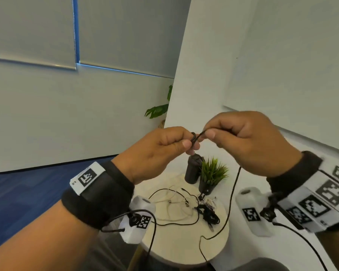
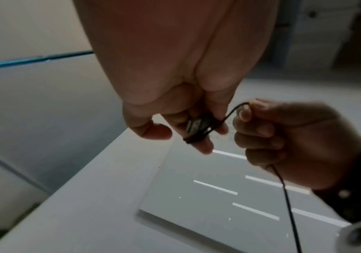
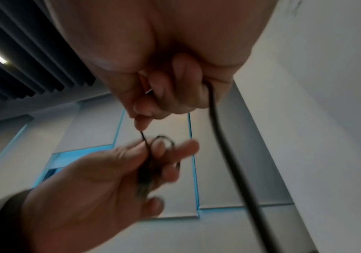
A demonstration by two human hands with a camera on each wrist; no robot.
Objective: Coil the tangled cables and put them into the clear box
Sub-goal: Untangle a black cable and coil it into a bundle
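The left hand (image 1: 160, 145) is up in the air, on the left. Its fingers (image 2: 201, 145) are curled, and a few small loops of the black cable (image 1: 232, 194) go round them. The plug end is tucked in those loops. So the left hand is holding the small coil.

Just beside it, the right hand (image 1: 247, 141) pinches the same black cable between thumb and finger. The two hands are very close, with only a short bit of cable between them. The rest of the cable runs through the right hand and hangs down in a long line to the round desk (image 1: 184, 249) below.

On the desk lie more cables (image 1: 176, 202), white ones and black ones, all mixed up. At the far side of the desk stand a dark cup (image 1: 192, 171) and a small green plant (image 1: 211, 175).

The clear box cannot be seen in any view.

It looks like the coiling step has just begun. Only a few loops are made and most of this cable is loose. Next, the right hand likely needs to bring the cable round the left fingers again and again. The loops should stay neat and not slip off. The other cables are not yet coiled.
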